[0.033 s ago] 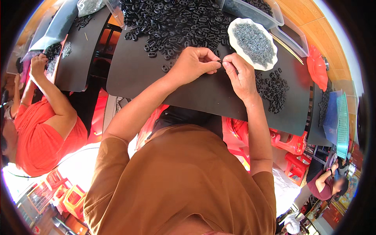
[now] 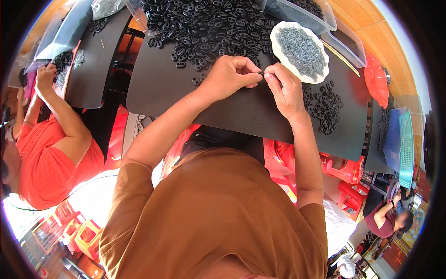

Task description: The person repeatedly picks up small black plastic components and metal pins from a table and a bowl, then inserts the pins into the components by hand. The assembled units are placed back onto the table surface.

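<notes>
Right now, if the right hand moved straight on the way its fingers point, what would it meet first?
The right hand points toward the left hand, and their fingertips already meet around a small black piece. So it would press into the left hand's fingertips first, as far as this view shows.

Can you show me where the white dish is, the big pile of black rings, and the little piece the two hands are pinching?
white dish point(image 2: 278, 43): head view, bare left rim.
pile of black rings point(image 2: 204, 25): head view, middle of heap.
small black piece point(image 2: 261, 74): head view, between the fingertips.
</notes>
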Demonstrator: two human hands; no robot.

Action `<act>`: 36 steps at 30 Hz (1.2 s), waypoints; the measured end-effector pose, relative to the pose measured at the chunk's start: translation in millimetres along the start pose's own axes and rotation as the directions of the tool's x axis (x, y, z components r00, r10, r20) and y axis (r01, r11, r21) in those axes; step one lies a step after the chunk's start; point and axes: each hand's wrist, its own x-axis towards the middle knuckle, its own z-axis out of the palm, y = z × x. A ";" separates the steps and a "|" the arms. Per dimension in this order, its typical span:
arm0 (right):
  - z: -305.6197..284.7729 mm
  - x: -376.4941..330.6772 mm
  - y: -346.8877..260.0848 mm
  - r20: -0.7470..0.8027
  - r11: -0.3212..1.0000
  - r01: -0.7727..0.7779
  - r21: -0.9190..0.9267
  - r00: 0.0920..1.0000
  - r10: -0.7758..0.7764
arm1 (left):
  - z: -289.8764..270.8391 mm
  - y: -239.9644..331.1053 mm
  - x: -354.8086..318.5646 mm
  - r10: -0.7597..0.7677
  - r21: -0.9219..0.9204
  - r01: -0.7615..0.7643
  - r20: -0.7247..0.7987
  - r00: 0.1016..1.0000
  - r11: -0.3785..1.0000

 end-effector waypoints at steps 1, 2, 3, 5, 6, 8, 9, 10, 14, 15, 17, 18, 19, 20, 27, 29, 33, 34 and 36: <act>0.1 0.4 -0.9 0.010 1.000 0.002 -0.006 1.000 -0.002 | 0.0 -0.5 -0.2 0.001 -0.006 -0.001 0.002 1.000 1.000; 0.3 0.2 -1.8 0.024 1.000 -0.021 0.002 0.999 0.021 | 0.0 -1.5 -0.3 0.002 -0.011 -0.002 0.003 1.000 1.000; 0.5 0.0 -2.7 0.038 0.999 -0.043 0.010 0.998 0.043 | 0.1 -2.3 -0.3 0.004 -0.016 -0.004 0.005 1.000 1.000; 0.6 -1.0 -3.6 0.055 0.997 -0.073 0.021 0.996 0.072 | 0.1 -2.8 -0.5 0.005 0.012 -0.005 0.015 1.000 1.000; 0.3 -0.6 -3.4 0.058 0.997 -0.078 0.027 0.995 0.077 | -0.4 -2.1 -0.5 0.007 0.027 -0.008 0.016 1.000 1.000; -0.7 -1.3 -2.4 0.057 0.992 -0.106 0.066 0.993 0.102 | 2.0 -2.2 -0.5 0.009 -0.044 -0.008 0.015 1.000 0.999; -1.0 -2.4 -1.4 0.054 0.987 -0.128 0.101 0.991 0.123 | 3.4 -2.9 -0.7 0.010 -0.080 -0.009 0.012 1.000 0.997; -0.7 -3.7 -0.5 0.052 0.979 -0.149 0.136 0.988 0.143 | 5.0 -3.8 -0.8 0.023 -0.115 -0.024 -0.010 1.000 0.993; 5.9 -10.4 -1.1 -0.007 0.876 -0.220 0.429 0.969 0.247 | 15.9 -9.7 -4.2 0.056 -0.255 -0.069 -0.058 0.997 0.964; 5.7 -12.1 -3.5 0.019 0.848 -0.244 0.470 0.964 0.266 | 19.9 -10.7 -6.4 0.061 -0.293 -0.075 -0.056 0.997 0.953; 5.4 -13.4 -6.3 0.075 0.785 -0.291 0.547 0.951 0.300 | 22.5 -10.2 -11.9 0.050 -0.268 -0.062 -0.051 0.997 0.962; 3.8 -16.4 0.8 0.112 0.761 -0.329 0.559 0.939 0.324 | 21.7 -8.2 -14.3 0.045 -0.235 -0.053 -0.037 0.998 0.971; 5.0 -18.6 5.4 0.117 0.767 -0.327 0.553 0.941 0.318 | 20.9 -6.0 -17.4 0.041 -0.202 -0.045 -0.023 0.999 0.978; 6.5 -20.3 9.2 0.122 0.772 -0.325 0.546 0.943 0.311 | 20.9 -3.6 -22.9 0.031 -0.167 -0.032 -0.009 0.999 0.985; 16.3 -17.9 0.9 0.123 0.876 -0.304 0.374 0.953 0.278 | -36.1 19.3 -77.8 0.404 0.654 -0.258 -0.079 0.911 0.711; 15.3 -15.5 -0.3 0.111 0.878 -0.319 0.357 0.948 0.299 | -56.9 17.8 -86.4 0.413 0.739 -0.177 -0.148 0.899 0.650; 19.4 -10.9 0.0 0.125 0.866 -0.358 0.349 0.934 0.335 | -53.2 23.7 -82.9 0.473 0.899 -0.203 -0.005 0.881 0.388; 19.6 -11.6 0.2 0.121 0.862 -0.353 0.363 0.935 0.332 | -50.7 22.5 -79.4 0.466 0.902 -0.189 -0.016 0.885 0.388; 20.0 -14.1 2.0 0.112 0.853 -0.344 0.392 0.938 0.327 | -49.2 18.5 -69.5 0.452 0.908 -0.162 -0.033 0.891 0.387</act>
